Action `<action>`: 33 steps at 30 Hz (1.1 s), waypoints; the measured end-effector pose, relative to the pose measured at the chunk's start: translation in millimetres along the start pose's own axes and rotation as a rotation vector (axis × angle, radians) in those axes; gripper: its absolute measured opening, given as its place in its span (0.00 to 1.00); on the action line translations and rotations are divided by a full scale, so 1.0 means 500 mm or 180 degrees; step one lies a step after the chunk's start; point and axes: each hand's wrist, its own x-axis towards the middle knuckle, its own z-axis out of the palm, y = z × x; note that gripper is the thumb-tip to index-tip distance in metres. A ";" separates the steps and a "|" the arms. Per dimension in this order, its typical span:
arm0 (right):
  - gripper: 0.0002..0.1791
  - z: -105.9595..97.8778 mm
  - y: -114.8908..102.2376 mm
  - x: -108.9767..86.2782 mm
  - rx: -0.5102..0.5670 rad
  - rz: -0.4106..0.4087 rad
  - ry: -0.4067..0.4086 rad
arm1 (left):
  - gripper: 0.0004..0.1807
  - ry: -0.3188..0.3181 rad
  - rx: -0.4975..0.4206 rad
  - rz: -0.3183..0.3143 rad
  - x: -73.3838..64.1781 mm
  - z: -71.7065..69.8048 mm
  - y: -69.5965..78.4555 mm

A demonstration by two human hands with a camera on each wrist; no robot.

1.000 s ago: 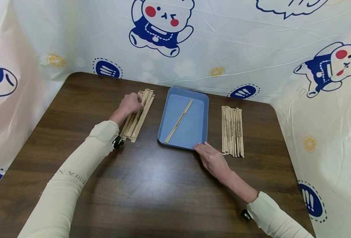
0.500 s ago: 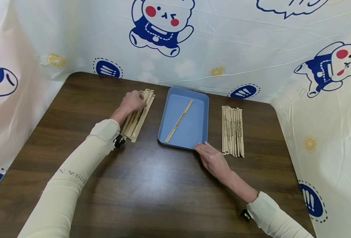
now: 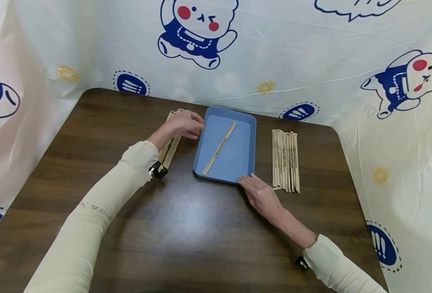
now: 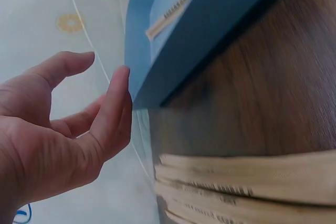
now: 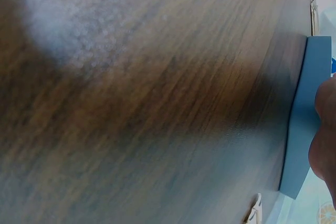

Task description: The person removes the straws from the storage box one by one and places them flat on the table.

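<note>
My left hand [image 3: 186, 123] hovers between a pile of paper-wrapped chopsticks [image 3: 169, 150] and the left rim of a blue tray [image 3: 246, 118]. In the left wrist view, its thumb and fingers are apart and loosely bent, with nothing between them. The left pile is partly hidden by the hand and wrist. A single slim wrapped packet of chopsticks [image 3: 219, 148] lies slanted in the tray. My right hand [image 3: 261, 197] holds the tray's near right corner, its fingertips over the rim. Only a small part of that hand shows in the right wrist view, against the tray's outer wall.
Another row of wrapped chopsticks [image 3: 286, 160] lies right of the tray. The dark wooden table [image 3: 186, 244] is bordered by a pale patterned curtain [image 3: 296, 53] at the back and sides. Small black cameras sit on both wrists.
My left hand has left the top of the left pile and moved right to the tray's left rim, its fingers loosening. The right hand and the packet in the tray have stayed put.
</note>
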 end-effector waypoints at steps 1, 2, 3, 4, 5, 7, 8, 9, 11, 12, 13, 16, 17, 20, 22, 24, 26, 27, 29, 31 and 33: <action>0.20 0.000 0.000 0.000 0.0000 -0.0001 0.0002 | 0.29 -0.0023 0.0024 0.0015 0.002 0.005 0.004; 0.20 0.000 0.001 0.000 0.0000 -0.0001 0.0006 | 0.29 -0.0041 0.0046 0.0036 0.004 0.010 0.008; 0.20 -0.001 0.001 -0.001 0.0001 -0.0004 0.0010 | 0.30 -0.0052 0.0070 0.0066 0.004 0.016 0.012; 0.20 -0.001 0.001 -0.001 0.0007 -0.0004 0.0014 | 0.30 -0.0070 0.0076 0.0091 0.004 0.021 0.015; 0.20 -0.001 0.002 -0.001 0.0009 -0.0006 0.0018 | 0.30 -0.0093 0.0069 0.0105 0.003 0.026 0.019; 0.20 -0.001 0.002 -0.001 0.0027 -0.0006 0.0020 | 0.31 -0.0152 0.0022 0.0138 0.006 0.036 0.022; 0.20 0.000 0.002 -0.001 0.0033 -0.0008 0.0018 | 0.31 -0.0191 -0.0016 0.0141 0.007 0.041 0.024; 0.20 0.000 0.002 0.000 0.0041 -0.0006 0.0016 | 0.31 -0.0223 -0.0034 0.0134 0.009 0.046 0.026; 0.19 0.000 0.002 0.001 0.0050 0.0006 0.0001 | 0.32 -0.0296 -0.0062 0.0087 0.015 0.056 0.027; 0.19 0.000 0.002 0.001 0.0054 0.0016 -0.0011 | 0.33 -0.0315 -0.0056 0.0070 0.017 0.062 0.029; 0.18 0.000 0.002 0.001 0.0053 0.0022 -0.0018 | 0.33 -0.0330 -0.0047 0.0059 0.019 0.068 0.029; 0.18 -0.001 0.001 0.002 0.0050 0.0049 -0.0044 | 0.34 -0.0343 0.0050 0.0048 0.022 0.085 0.030; 0.18 -0.002 0.000 0.001 0.0050 0.0050 -0.0044 | 0.34 -0.0338 0.0089 0.0051 0.024 0.091 0.029; 0.19 -0.001 -0.001 0.000 0.0051 0.0036 -0.0033 | 0.33 -0.0319 0.0225 0.0073 0.032 0.107 0.022; 0.19 0.000 -0.001 -0.001 0.0043 0.0014 -0.0020 | 0.32 -0.0297 0.0304 0.0082 0.037 0.117 0.018; 0.20 0.002 0.000 -0.001 0.0034 0.0001 -0.0017 | 0.32 -0.0269 0.0387 0.0098 0.041 0.125 0.014; 0.20 0.003 0.001 -0.001 0.0027 0.0000 -0.0022 | 0.32 -0.0219 0.0495 0.0109 0.046 0.132 0.010; 0.20 0.003 0.002 -0.001 0.0025 0.0004 -0.0029 | 0.32 -0.0188 0.0556 0.0124 0.047 0.135 0.008; 0.19 0.003 0.002 -0.001 0.0027 0.0013 -0.0033 | 0.32 -0.0102 0.0695 0.0159 0.051 0.140 0.004; 0.19 0.004 0.002 -0.001 0.0031 0.0016 -0.0023 | 0.32 -0.0031 0.0838 0.0207 0.054 0.144 -0.001; 0.19 0.004 0.003 -0.001 0.0046 0.0012 -0.0010 | 0.32 0.0027 0.0948 0.0254 0.056 0.148 -0.004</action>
